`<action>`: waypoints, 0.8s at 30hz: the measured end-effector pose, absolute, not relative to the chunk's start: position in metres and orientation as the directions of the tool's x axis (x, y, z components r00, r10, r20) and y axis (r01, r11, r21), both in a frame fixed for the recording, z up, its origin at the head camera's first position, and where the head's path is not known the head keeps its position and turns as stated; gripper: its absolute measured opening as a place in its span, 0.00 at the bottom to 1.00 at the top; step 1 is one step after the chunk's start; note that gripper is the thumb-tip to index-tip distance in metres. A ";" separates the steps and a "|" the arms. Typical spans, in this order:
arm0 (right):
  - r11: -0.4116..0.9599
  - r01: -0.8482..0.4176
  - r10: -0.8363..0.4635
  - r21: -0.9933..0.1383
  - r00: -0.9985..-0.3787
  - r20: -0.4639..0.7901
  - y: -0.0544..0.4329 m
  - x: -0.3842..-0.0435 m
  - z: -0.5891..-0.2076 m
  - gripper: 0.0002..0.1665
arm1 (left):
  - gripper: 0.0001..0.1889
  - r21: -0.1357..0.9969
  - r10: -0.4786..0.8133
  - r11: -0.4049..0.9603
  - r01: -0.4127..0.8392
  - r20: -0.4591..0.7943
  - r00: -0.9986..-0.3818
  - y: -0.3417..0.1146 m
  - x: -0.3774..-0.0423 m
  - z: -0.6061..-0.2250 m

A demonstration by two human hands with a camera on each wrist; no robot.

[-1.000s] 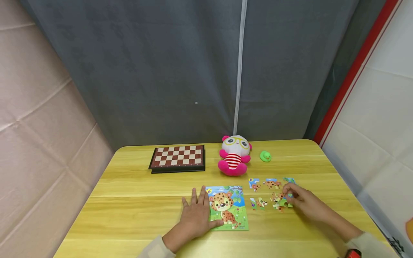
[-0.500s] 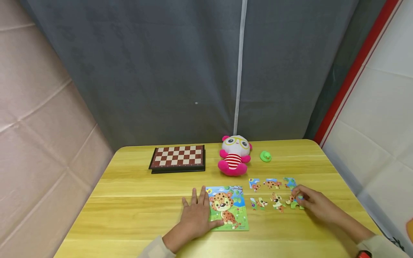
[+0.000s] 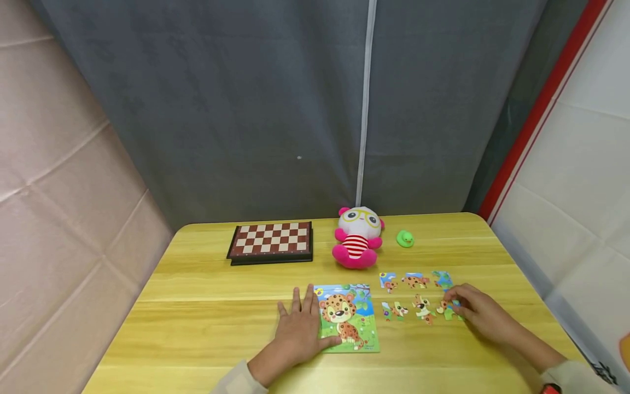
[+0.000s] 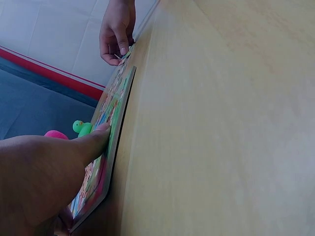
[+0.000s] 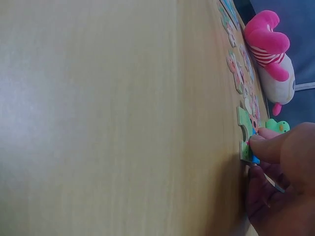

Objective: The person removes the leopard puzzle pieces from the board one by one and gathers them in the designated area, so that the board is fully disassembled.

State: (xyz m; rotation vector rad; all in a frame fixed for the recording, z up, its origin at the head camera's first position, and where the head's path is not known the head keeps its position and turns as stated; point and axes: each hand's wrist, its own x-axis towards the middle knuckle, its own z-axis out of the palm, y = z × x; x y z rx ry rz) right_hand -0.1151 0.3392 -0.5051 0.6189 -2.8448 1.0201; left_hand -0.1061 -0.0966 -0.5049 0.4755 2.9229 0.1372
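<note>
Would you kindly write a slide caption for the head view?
Left hand rests on a leopard picture; right hand pinches a puzzle piece.

Brown-and-white checkered chessboard at your eleven o'clock, pink plush with red-and-white stripes, green duck at one o'clock, dark-spotted orange leopard on your blue-and-green puzzle board

Lower-right puzzle piece now farther right

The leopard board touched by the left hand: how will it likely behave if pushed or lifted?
The leopard board is probably stiff: no sag shows in the left wrist view. It looks thin, so it may be light for its size. Lying flat on the table, it would likely slide when pushed rather than roll or tip.
</note>
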 end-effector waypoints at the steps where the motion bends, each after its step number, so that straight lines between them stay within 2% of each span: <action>1: 0.702 -0.388 -0.352 -0.597 -0.918 0.184 0.339 -0.115 -0.506 0.15 | 0.67 0.119 0.322 0.945 0.306 -0.157 -0.933 -0.097 -0.106 -0.505; 13: 0.689 -0.351 -0.353 -0.635 -0.927 0.129 0.340 -0.115 -0.507 0.15 | 0.66 0.125 0.325 0.943 0.308 -0.158 -0.932 -0.097 -0.106 -0.506; 24: 0.673 -0.366 -0.367 -0.643 -0.920 0.138 0.342 -0.114 -0.507 0.14 | 0.67 0.133 0.324 0.943 0.304 -0.164 -0.932 -0.097 -0.106 -0.504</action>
